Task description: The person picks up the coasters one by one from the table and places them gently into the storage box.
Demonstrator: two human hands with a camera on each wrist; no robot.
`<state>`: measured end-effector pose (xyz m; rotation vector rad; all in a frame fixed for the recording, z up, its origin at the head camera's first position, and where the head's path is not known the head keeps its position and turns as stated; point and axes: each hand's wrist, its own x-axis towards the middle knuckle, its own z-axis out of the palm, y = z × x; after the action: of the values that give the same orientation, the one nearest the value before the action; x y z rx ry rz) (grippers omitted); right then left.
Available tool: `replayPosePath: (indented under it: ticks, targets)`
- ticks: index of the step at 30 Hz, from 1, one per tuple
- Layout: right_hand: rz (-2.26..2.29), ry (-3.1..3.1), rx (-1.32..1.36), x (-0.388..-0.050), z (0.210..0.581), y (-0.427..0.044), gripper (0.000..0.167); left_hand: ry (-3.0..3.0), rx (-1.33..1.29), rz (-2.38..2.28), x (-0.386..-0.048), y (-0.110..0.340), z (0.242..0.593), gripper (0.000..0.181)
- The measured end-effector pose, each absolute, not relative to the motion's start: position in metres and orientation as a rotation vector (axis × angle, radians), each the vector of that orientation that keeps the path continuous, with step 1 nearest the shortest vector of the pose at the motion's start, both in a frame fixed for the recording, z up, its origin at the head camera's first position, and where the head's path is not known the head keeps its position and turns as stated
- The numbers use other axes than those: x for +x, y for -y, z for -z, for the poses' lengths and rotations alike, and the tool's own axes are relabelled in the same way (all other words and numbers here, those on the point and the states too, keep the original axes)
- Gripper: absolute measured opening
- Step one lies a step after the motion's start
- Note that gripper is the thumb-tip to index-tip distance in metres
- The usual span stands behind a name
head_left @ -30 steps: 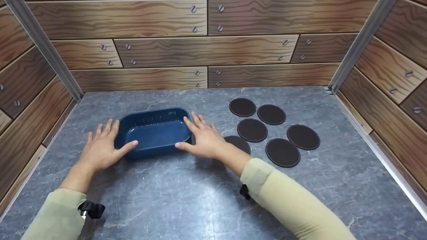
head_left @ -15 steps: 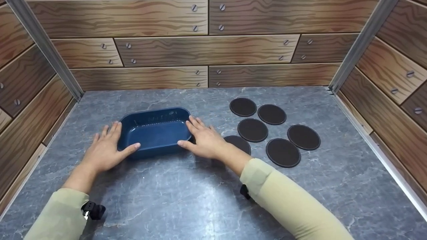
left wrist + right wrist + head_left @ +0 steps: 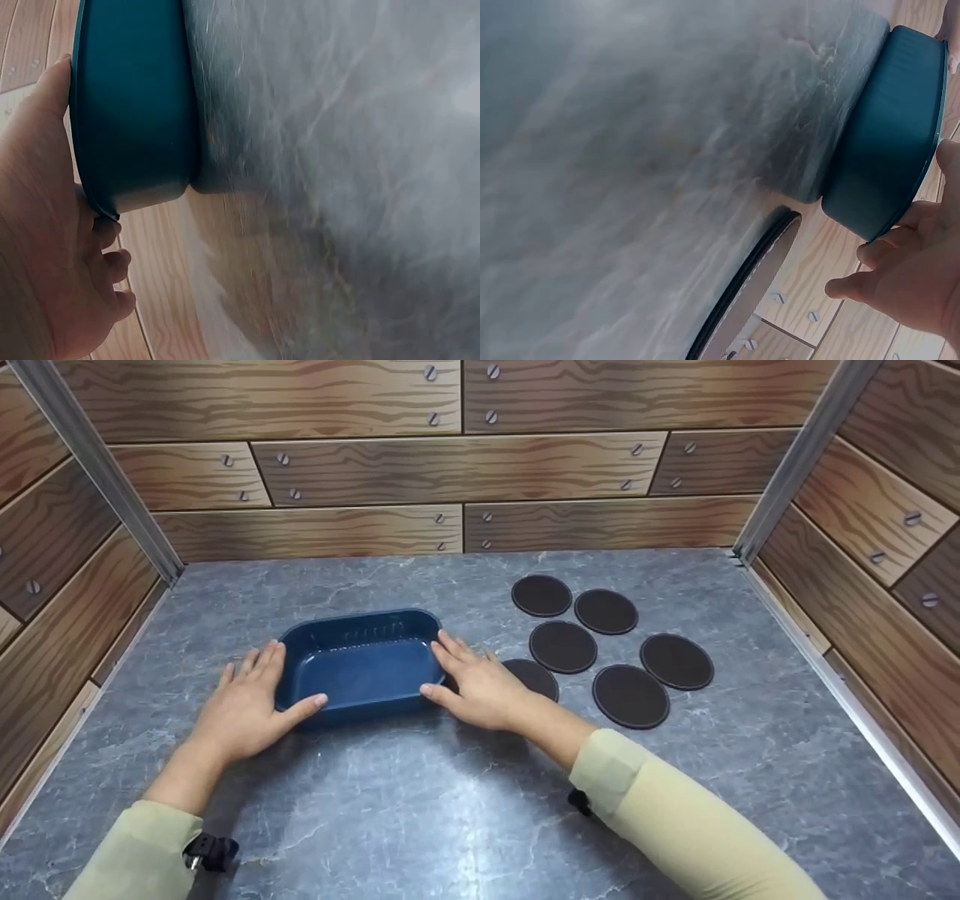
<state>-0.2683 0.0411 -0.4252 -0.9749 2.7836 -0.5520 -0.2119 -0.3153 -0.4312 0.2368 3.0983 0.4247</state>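
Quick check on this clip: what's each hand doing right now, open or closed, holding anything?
Left hand: open, touching the blue dish at its left end.
Right hand: open, touching the blue dish at its right end.

A pale yellow-green cloth sleeve (image 3: 131, 855) covers the left forearm, its cuff ending short of the bare left hand (image 3: 241, 709). A bulky black strapped device (image 3: 214, 853) with a small metallic glint sits at that cuff. The matching right sleeve (image 3: 694, 821) has a slightly greyer cuff band; a small black piece (image 3: 579, 801) shows beneath it.
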Motion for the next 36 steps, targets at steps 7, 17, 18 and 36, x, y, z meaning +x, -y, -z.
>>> replayPosePath:
  ticks: [7, 17, 18, 36]
  targets:
    - [0.538, -2.790, -1.008, -0.253, 0.426, -0.057, 0.085, -3.109, 0.256, -0.403, -0.200, 0.302, 0.431, 0.119]
    - [0.568, -2.814, -1.008, -0.230, 0.429, -0.073, 0.085, -3.145, 0.289, -0.381, -0.182, 0.291, 0.435, 0.117]
    - [0.576, -2.813, -1.008, -0.228, 0.429, -0.074, 0.085, -3.148, 0.287, -0.381, -0.180, 0.290, 0.435, 0.116]
    - [0.524, -2.882, -1.025, -0.202, 0.433, -0.097, 0.084, -3.179, 0.326, -0.375, -0.165, 0.267, 0.438, 0.115]
